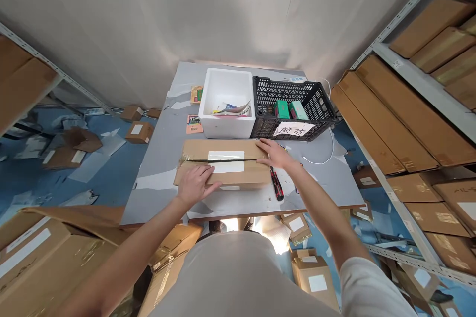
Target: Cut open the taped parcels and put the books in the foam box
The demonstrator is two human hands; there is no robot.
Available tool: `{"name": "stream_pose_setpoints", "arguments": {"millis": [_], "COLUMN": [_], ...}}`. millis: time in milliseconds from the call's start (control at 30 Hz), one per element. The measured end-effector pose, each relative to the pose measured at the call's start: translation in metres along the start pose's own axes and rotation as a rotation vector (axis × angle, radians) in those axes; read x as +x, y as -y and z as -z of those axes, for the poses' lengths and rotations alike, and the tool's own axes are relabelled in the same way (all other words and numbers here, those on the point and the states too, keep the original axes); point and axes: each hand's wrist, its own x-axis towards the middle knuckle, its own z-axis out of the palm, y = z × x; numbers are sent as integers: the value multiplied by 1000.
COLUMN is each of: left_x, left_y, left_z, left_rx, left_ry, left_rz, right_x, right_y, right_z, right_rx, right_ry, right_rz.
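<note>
A long brown cardboard box (253,173) lies on the grey table in front of me, a dark slit running along its top through a white label (226,155). My left hand (195,184) rests on the box's near left part, fingers stretched out and thumb apart. On the right end lies my right hand (274,153), its fingers spread over the top and edge. Neither hand holds anything that I can see. Just right of the box, below my right hand, is a red and black utility knife (276,185).
Behind the box stand a white foam box (226,129) with papers and a black plastic crate (320,126) holding green boxes. Small colourful cards (194,125) lie left of them. A white cable (323,162) curls at right. Shelves of cartons (401,114) flank the table; cartons litter the floor.
</note>
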Motion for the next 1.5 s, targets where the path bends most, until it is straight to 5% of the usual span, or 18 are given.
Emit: {"name": "stream_pose_setpoints", "arguments": {"millis": [133,200,333,467,633,733,833,933,1133,1300,1400,1500], "left_x": [1,-1,-5,-4,12,32,53,69,78,68,59,56], "left_y": [1,1,-3,-11,-3,17,45,75,115,89,63,46], "left_z": [1,0,0,5,24,45,64,72,66,53,40,30], "left_rx": [-9,-9,-4,12,14,33,36,-118,-423,-148,99,236], "left_ry": [-10,-15,-19,-44,-32,32,129,266,436,466,450,438], "left_rz": [-9,-1,-2,53,148,227,217,221,308,209,220,215], "right_x": [12,19,46,70,58,28,-2,-20,-60,-108,-104,-67], "right_y": [-1,-4,-16,-26,-12,9,31,49,84,109,110,107], "right_z": [8,14,17,-3,-14,-2,10,16,-7,-34,-18,11], "right_rx": [-182,-159,42,277,143,-91,-169,-207,-435,-348,-177,-109], "right_ry": [78,66,-186,-355,-449,-562,-363,-112,-172,-218,2,280], "right_rz": [43,-45,-369,-517,-529,-336,-55,35,-3,80,15,-25]}}
